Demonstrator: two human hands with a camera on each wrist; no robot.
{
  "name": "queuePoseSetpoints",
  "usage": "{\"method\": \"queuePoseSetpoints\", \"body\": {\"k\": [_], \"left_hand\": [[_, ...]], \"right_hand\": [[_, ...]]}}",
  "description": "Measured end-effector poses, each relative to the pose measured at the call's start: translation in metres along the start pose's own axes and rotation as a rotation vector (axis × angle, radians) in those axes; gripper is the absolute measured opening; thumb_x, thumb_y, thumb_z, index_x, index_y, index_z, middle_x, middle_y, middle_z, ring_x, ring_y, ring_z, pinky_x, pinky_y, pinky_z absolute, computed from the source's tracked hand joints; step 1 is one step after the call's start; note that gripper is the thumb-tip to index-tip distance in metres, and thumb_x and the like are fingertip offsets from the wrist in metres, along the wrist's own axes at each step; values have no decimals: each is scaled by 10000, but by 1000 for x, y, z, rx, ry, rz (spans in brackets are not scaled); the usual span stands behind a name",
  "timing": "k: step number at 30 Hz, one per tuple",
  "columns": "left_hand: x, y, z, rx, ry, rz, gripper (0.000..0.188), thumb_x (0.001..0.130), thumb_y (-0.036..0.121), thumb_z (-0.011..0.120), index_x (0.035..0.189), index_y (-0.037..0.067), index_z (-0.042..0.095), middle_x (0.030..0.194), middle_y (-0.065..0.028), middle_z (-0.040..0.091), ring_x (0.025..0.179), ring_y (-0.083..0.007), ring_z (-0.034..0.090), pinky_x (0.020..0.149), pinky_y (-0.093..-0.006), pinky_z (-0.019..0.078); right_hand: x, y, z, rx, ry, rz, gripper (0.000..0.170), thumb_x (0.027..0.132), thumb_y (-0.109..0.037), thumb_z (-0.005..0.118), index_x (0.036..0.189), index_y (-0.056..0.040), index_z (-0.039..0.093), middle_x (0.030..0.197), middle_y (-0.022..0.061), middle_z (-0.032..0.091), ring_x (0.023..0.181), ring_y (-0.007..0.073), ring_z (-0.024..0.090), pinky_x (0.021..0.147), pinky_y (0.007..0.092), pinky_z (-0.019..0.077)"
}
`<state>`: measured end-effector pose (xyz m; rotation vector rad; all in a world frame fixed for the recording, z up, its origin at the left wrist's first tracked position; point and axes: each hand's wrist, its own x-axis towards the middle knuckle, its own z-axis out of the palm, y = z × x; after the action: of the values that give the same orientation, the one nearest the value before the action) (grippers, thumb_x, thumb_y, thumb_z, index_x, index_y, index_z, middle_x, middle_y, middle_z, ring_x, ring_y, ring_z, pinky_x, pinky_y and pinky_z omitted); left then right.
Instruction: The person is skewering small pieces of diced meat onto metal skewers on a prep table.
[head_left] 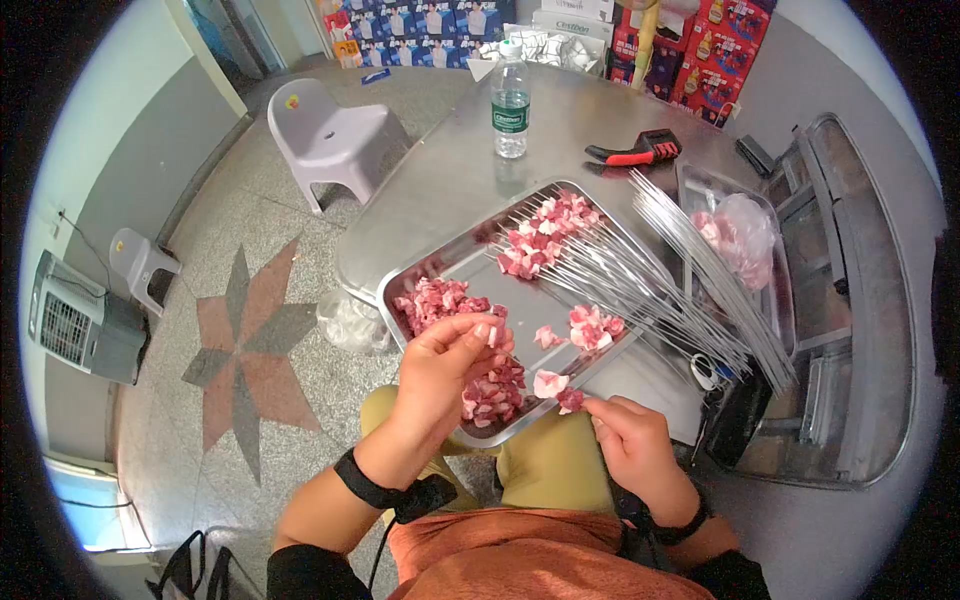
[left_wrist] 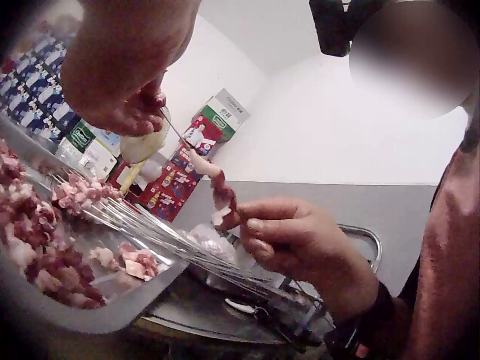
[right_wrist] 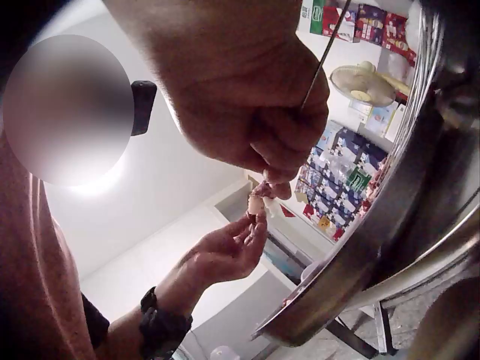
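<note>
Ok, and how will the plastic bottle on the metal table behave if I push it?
The plastic bottle stands tall and narrow, so a push near its cap would probably tip it. Its body is round, so once down it may roll on the smooth metal table. I cannot judge its weight.

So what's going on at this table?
Someone seems to be skewering meat. Their right hand pinches a thin metal skewer carrying red and white meat pieces; their left hand holds another small piece. Loose diced red meat lies in the rectangular steel tray, with loaded skewers towards its far end. Long silver skewers lie beside those, no meat visible on them.
</note>
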<state>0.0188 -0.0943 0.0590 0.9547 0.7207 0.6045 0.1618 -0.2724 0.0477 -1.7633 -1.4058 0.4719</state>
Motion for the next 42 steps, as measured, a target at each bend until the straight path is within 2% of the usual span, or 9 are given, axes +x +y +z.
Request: {"method": "queuePoseSetpoints", "body": {"k": [6, 8, 11, 14, 27, 33, 38, 42], "left_hand": [[-7, -11, 13, -90, 76, 66, 204, 897, 130, 513, 1045, -4, 560, 972, -113, 620, 893, -193, 611, 764, -273, 495], [-9, -9, 17, -169, 101, 21, 230, 894, 169, 517, 1061, 14, 544, 992, -114, 609, 925, -221, 595, 803, -322, 487], [-10, -9, 14, -328, 30, -10, 247, 913, 181, 491, 1086, 9, 537, 1004, -117, 612, 931, -203, 602, 806, -287, 479], [-11, -11, 17, -237, 61, 14, 252, 915, 192, 488, 1087, 14, 536, 999, -112, 614, 929, -199, 603, 804, -286, 480], [-5, -17, 19, -226, 127, 54, 246, 910, 195, 501, 1059, 6, 548, 944, -91, 629, 866, -166, 615, 740, -260, 494], [-7, -18, 22, -171, 118, 84, 205, 905, 130, 501, 1029, -24, 558, 913, -117, 633, 831, -171, 620, 724, -263, 499], [-7, -23, 22, -17, 94, 293, 176, 893, 85, 513, 993, -47, 572, 874, -126, 641, 801, -178, 624, 743, -275, 507], [-9, -24, 26, -39, 130, 237, 174, 890, 85, 519, 984, -51, 572, 859, -125, 642, 791, -181, 624, 745, -277, 508]], "right_hand": [[-2, -4, 7, 22, 41, 13, 260, 771, 13, 499, 1018, -17, 575, 807, 169, 573, 694, 329, 581, 604, 358, 472], [-3, -5, 7, 18, 49, 27, 252, 777, 9, 500, 1016, -15, 576, 808, 171, 574, 697, 330, 581, 607, 359, 472], [-3, -4, 7, -9, 57, 4, 242, 784, 1, 502, 1014, -13, 578, 811, 172, 576, 699, 328, 582, 611, 361, 472], [-5, -1, 7, -3, 62, -2, 236, 787, -4, 504, 1011, -9, 580, 812, 171, 578, 700, 328, 582, 613, 362, 473], [-4, -3, 8, -25, 53, -11, 264, 770, 13, 516, 1025, -23, 578, 809, 162, 577, 689, 329, 582, 595, 368, 471], [-3, -3, 7, -37, 41, 0, 266, 770, 14, 515, 1026, -23, 576, 808, 160, 578, 687, 328, 582, 589, 366, 470], [-6, -7, 6, -68, 23, 49, 278, 754, 21, 516, 1021, -21, 580, 794, 159, 576, 679, 326, 582, 583, 368, 468], [-8, 1, 17, -22, 93, -5, 291, 747, 19, 517, 1027, -24, 583, 769, 157, 564, 661, 321, 577, 578, 369, 467]]}}
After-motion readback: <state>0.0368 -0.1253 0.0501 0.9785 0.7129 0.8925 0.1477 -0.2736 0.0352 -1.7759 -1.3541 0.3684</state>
